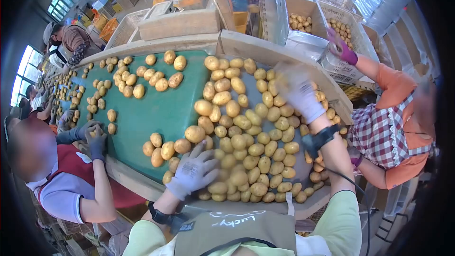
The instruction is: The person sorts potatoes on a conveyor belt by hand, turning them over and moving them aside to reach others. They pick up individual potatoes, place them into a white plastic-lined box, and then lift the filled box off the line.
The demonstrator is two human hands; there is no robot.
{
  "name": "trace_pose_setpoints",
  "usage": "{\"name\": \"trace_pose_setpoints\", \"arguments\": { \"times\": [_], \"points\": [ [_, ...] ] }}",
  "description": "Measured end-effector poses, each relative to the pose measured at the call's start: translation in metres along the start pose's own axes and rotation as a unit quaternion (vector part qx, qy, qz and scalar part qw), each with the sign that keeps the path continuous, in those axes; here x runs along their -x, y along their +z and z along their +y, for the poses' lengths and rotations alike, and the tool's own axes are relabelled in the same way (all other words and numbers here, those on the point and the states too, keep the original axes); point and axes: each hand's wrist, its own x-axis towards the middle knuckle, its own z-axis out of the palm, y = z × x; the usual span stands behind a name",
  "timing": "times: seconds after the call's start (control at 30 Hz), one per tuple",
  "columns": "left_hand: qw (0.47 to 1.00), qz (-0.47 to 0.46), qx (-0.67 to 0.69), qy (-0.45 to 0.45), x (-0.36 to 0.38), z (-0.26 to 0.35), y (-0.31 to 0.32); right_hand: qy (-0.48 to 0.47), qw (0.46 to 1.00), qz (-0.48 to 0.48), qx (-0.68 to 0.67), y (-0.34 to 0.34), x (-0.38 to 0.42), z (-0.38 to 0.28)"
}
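Many yellow-brown potatoes (256, 149) lie spread over a grey sorting surface, with others on the green conveyor belt (142, 118) to the left. My left hand (194, 168), in a pale work glove, is at the near edge of the pile, fingers spread and touching or just above the potatoes. Across the pile, near the far right side, is my right hand (298, 92), gloved as well. Motion smears its fingers, so whether it holds a potato cannot be told. A few potatoes near my left hand are blurred too.
Wooden rails (270, 50) border the belt. Beyond them stand a box of potatoes (299, 21) and plastic crates (334, 0). A co-worker in a checked apron (379, 123) is at the right; another in a red vest (85, 170) works at the left. A cable (358, 189) hangs by my right arm.
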Motion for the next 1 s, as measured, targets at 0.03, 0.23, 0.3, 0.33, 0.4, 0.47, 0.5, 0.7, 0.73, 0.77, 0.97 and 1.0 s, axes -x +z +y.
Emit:
{"name": "trace_pose_setpoints", "arguments": {
  "times": [0.03,0.23,0.3,0.33,0.4,0.47,0.5,0.7,0.73,0.77,0.97,1.0],
  "points": [
    [1.0,0.011,0.014,-0.001,0.001,0.0,0.001,0.042,0.977,0.173,0.115,-0.007,-0.003,0.038],
    [1.0,-0.018,-0.002,-0.013,-0.006,0.001,0.002,0.048,0.991,0.038,-0.119,0.02,-0.014,-0.005],
    [0.999,-0.029,-0.002,-0.03,-0.008,0.004,-0.002,0.019,0.993,-0.071,-0.095,0.084,-0.016,-0.035],
    [0.999,-0.023,-0.006,-0.024,-0.004,0.0,-0.002,0.044,0.996,-0.055,-0.055,0.109,-0.019,-0.056],
    [1.0,-0.006,0.006,-0.013,-0.003,-0.002,-0.001,0.066,0.997,-0.033,-0.015,0.114,-0.024,-0.069],
    [0.999,0.013,0.031,-0.001,0.001,-0.01,0.007,0.051,0.982,-0.097,-0.156,0.103,-0.03,-0.076],
    [0.999,0.023,0.04,0.006,0.0,-0.013,0.008,0.047,0.982,-0.098,-0.155,0.086,-0.036,-0.074],
    [0.999,-0.004,0.031,-0.016,-0.011,-0.01,-0.007,0.105,0.994,0.012,-0.039,0.07,-0.08,0.035],
    [0.999,-0.001,0.032,-0.003,-0.013,-0.012,-0.007,0.17,0.984,0.047,0.011,0.073,-0.087,0.044],
    [1.0,-0.001,0.03,-0.001,-0.015,-0.013,-0.009,0.171,0.984,0.049,0.011,0.085,-0.083,0.042],
    [0.999,0.01,0.038,-0.008,-0.006,-0.021,-0.013,0.144,0.964,-0.225,0.001,0.099,-0.072,-0.008],
    [0.998,0.032,0.047,0.0,-0.003,-0.023,-0.011,0.102,0.968,-0.227,-0.016,0.084,-0.069,0.0]
  ]
}}
